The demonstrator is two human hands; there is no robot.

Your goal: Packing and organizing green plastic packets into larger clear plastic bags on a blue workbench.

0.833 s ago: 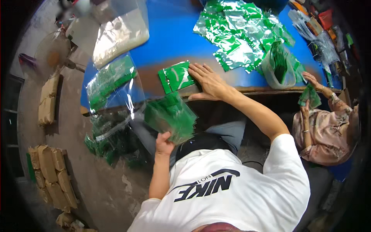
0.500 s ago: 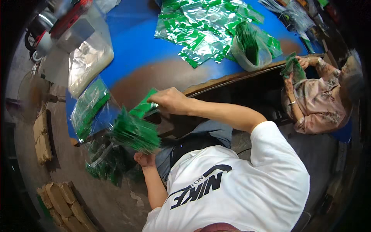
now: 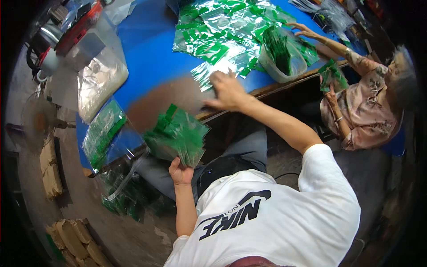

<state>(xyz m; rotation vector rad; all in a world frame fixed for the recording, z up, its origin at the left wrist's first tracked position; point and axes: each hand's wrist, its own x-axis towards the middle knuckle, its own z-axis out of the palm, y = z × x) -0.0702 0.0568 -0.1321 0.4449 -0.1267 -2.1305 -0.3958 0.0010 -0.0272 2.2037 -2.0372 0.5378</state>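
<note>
Green packet stack (image 3: pixel 178 135) gripped in left hand (image 3: pixel 180 172); right hand (image 3: pixel 227 89) flat, fingers spread, on blue table (image 3: pixel 151 49).

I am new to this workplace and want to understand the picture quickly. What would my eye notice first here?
First, the bright blue table, with a heap of shiny green packets spread at its far end. Next, the stack of green packets gripped in the left hand below the table edge, while the right hand lies flat on the table near the heap. At the right, a co-worker also holds green packets.
</note>
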